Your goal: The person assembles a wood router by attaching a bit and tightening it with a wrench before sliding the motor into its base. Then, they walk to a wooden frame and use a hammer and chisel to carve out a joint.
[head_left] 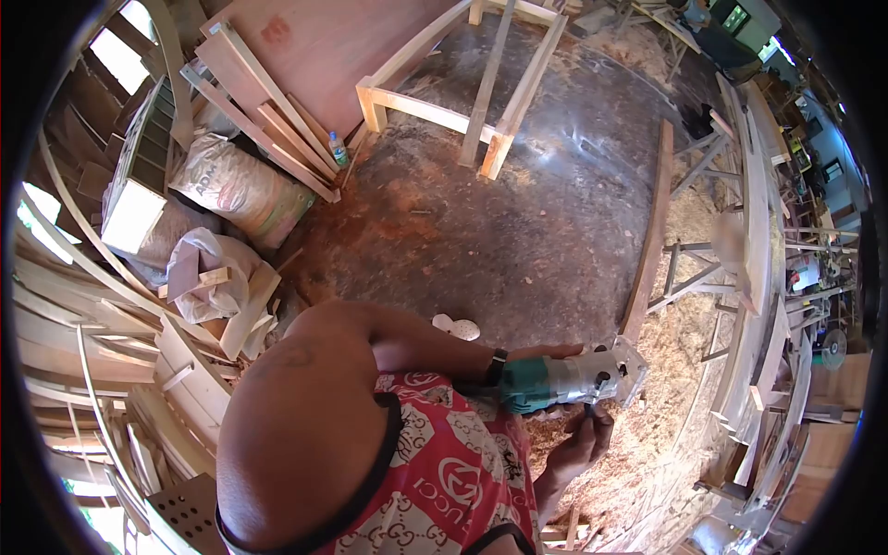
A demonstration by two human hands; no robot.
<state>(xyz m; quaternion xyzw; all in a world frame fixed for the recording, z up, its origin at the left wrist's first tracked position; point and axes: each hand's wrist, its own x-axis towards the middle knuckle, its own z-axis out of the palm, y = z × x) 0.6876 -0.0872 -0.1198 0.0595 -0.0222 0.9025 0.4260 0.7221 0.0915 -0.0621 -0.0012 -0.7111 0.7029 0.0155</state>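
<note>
Your left hand (557,351) lies along the far side of the teal-and-silver router (555,380), closed around its body, dark band (498,366) at the wrist. Your right hand (586,439) is just beside the near side, fingers bunched at a small dark knob (592,408); cannot tell whether they pinch it. Router is in front of your red patterned top (453,462), tilted on its side, its flat base plate (633,372) facing away from you. It shows near the close end of a long board (654,222) edging the dark floor (481,240); whether anything supports it, cannot tell. Wood shavings (661,444) lie thick beside and below it.

A pale clog (457,326) is on the floor near your left forearm. Wooden frame (435,112) stands at the floor's far edge; a plastic bottle (339,150) is upright beside leaning planks (277,106), filled sacks (242,188) near them.
</note>
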